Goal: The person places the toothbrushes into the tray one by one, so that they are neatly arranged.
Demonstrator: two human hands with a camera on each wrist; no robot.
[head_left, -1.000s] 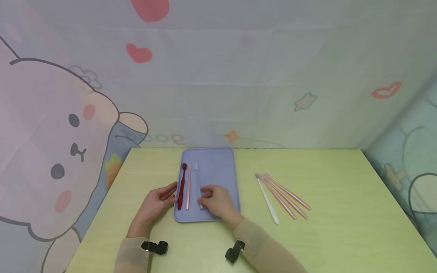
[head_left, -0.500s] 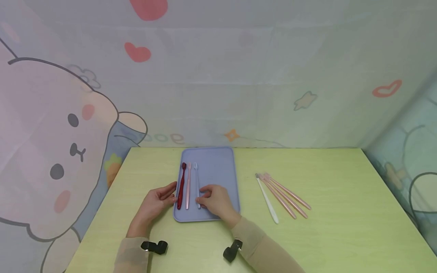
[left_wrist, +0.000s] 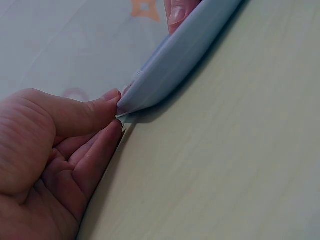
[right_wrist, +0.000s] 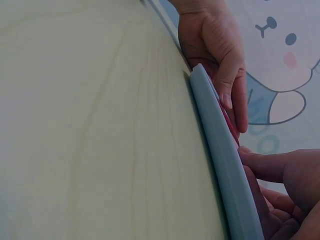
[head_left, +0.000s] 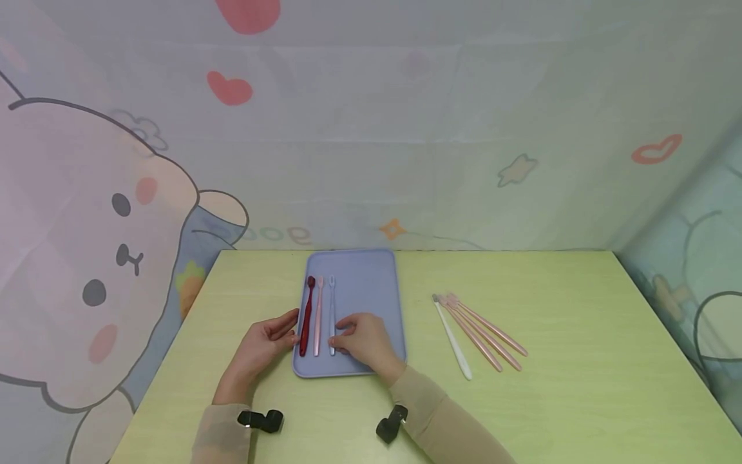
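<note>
A light blue tray (head_left: pixel 371 274) lies on the table. At its left edge my left hand (head_left: pixel 262 348) grips the rim, thumb (left_wrist: pixel 92 115) on top and fingers lower down outside. Inside the tray, a dark red toothbrush (head_left: pixel 306 322), a pink toothbrush (head_left: pixel 318 322) and a pale blue toothbrush (head_left: pixel 333 309) lie side by side, heads toward the far end. My right hand (head_left: pixel 371 345) reaches over the tray and pinches the pale blue toothbrush near the handle's lower end. Both wrist views hide the toothbrushes mostly behind the tray wall.
To the right of the tray, a white toothbrush (head_left: pixel 454 338) and several pink toothbrushes (head_left: pixel 487 332) lie fanned out on the yellow-green table (head_left: pixel 580 309). A printed curtain (head_left: pixel 406 129) hangs behind the table's far edge.
The right hand has shifted slightly left, bringing the pale blue toothbrush's handle left so it lies straighter, nearly parallel to the pink one. The left hand stays at the tray's edge.
</note>
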